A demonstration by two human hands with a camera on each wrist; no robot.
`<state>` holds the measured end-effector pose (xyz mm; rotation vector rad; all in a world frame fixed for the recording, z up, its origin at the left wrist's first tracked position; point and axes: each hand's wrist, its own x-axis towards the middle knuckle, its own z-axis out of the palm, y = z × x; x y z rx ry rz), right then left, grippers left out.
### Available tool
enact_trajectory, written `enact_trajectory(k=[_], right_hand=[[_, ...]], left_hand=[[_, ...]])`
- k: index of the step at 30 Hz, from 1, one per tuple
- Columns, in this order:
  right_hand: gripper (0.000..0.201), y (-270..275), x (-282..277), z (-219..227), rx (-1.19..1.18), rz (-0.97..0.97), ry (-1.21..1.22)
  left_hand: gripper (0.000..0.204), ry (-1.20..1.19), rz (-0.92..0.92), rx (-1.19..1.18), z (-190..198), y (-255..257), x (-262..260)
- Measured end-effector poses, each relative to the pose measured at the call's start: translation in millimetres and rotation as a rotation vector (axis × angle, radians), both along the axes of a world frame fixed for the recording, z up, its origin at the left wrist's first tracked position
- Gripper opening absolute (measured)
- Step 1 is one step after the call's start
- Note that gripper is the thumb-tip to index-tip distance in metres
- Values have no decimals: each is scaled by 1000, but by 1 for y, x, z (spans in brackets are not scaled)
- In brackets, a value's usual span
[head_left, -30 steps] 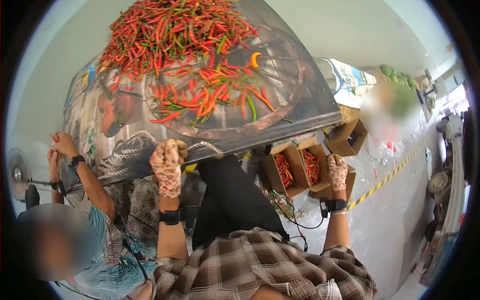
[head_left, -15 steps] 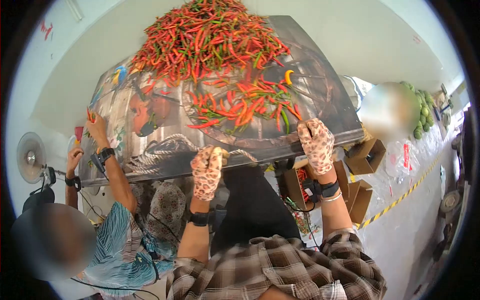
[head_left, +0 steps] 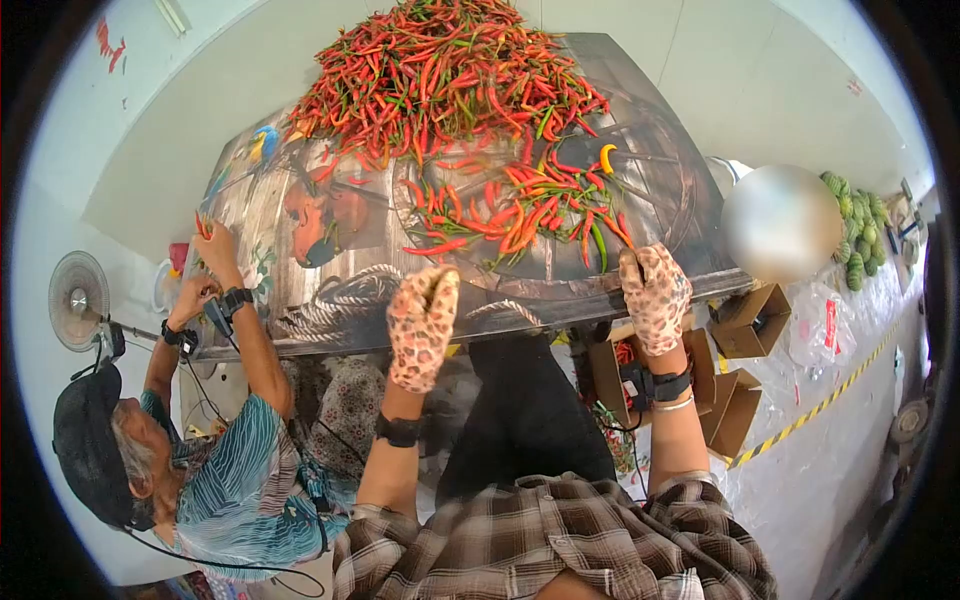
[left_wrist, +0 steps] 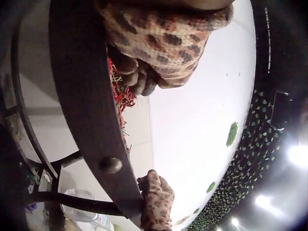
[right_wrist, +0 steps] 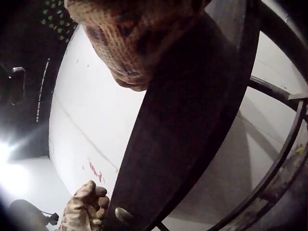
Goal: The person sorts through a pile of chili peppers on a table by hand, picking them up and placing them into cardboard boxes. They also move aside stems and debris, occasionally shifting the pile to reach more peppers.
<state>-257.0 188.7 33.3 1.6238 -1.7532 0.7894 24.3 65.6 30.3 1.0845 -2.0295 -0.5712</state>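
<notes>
Both of my hands wear leopard-print gloves. My left hand (head_left: 424, 328) is at the table's front edge, fingers loosely curled, with nothing visible in them; the left wrist view shows the dark fingertips (left_wrist: 139, 83). Farther right, my right hand (head_left: 656, 300) reaches over the same edge, its fingers bent forward beside a loose spread of red chillies (head_left: 535, 218). No chilli shows in this hand. One green chilli (head_left: 599, 246) and one yellow chilli (head_left: 607, 158) lie among the spread. Behind it rises a big heap of red and green chillies (head_left: 440, 85).
The printed table (head_left: 345, 225) spans the middle. On the left another person's hand (head_left: 218, 250) pinches a red chilli near a fan (head_left: 78, 300). Cardboard boxes (head_left: 752, 322) stand on the floor at right, one with chillies. Green melons (head_left: 855, 230) lie farther back.
My right hand has come from above the boxes at right up to the table's front edge by the loose chillies. My left hand stays near the edge, a little farther forward. The view has shifted.
</notes>
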Motion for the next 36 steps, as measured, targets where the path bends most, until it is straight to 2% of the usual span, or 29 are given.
enact_trajectory(k=[1, 2, 3, 4, 6, 8, 12, 17, 20, 21, 23, 24, 25, 26, 27, 29, 30, 31, 33, 34, 36], right_hand=[[19, 0, -1, 0, -1, -1, -3], [15, -1, -2, 1, 2, -2, 22], [12, -1, -2, 1, 3, -2, 46], [12, -1, -1, 2, -1, -4, 43], [9, -1, 2, 3, 17, -5, -175], [8, -2, 0, -3, 5, -15, -208], [7, 0, 1, 0, 3, -18, -216], [7, 0, -2, -7, -7, -14, -174], [7, 0, -3, -5, 13, -4, -177], [8, 1, -2, -5, 29, -2, -157], [8, 1, -3, -4, 32, 6, -155], [8, 1, -4, -4, 33, 18, -145], [8, 1, -2, -2, 31, 20, -147], [9, 2, 1, -1, 39, 3, -277], [10, 2, 2, -1, 48, -15, -406], [10, 1, 2, -2, 41, -18, -369], [11, 1, 1, -2, 35, -23, -331], [11, 2, 0, -1, 33, -28, -330], [10, 3, 0, 2, 58, 18, -214], [11, 3, -1, 3, 59, 25, -158], [11, 1, -1, -3, 46, 3, -245]], left_hand=[[21, 59, 23, 279, 33, 1, -4], [20, 159, -24, 204, 3, -23, 2], [22, -2, 18, 62, 19, -24, 0], [22, -6, 16, 58, 22, -29, -2], [24, -186, -16, -79, 26, -41, -5], [25, -364, -52, -217, 30, -50, -10], [24, -484, -108, -136, 32, -57, -23], [21, -407, -114, -81, 26, -54, -18], [20, -324, -153, -277, 22, -59, -6], [20, -330, -156, -276, 24, -63, -1], [22, -143, 7, -123, 31, -75, 7], [22, -146, 7, -123, 34, -84, 12], [25, -120, 28, 5, 36, -97, 16], [28, -94, 49, 131, 38, -109, 18], [28, -95, 50, 129, 32, -122, 19], [31, -210, 73, 78, 22, -143, 13], [35, -342, 79, 140, 23, -152, 8], [35, -341, 74, 138, 28, -152, -1], [49, -532, 213, 19, 32, -149, -18], [49, -531, 208, 20, 33, -154, -23], [65, -646, 159, 158, 38, -161, -33]])
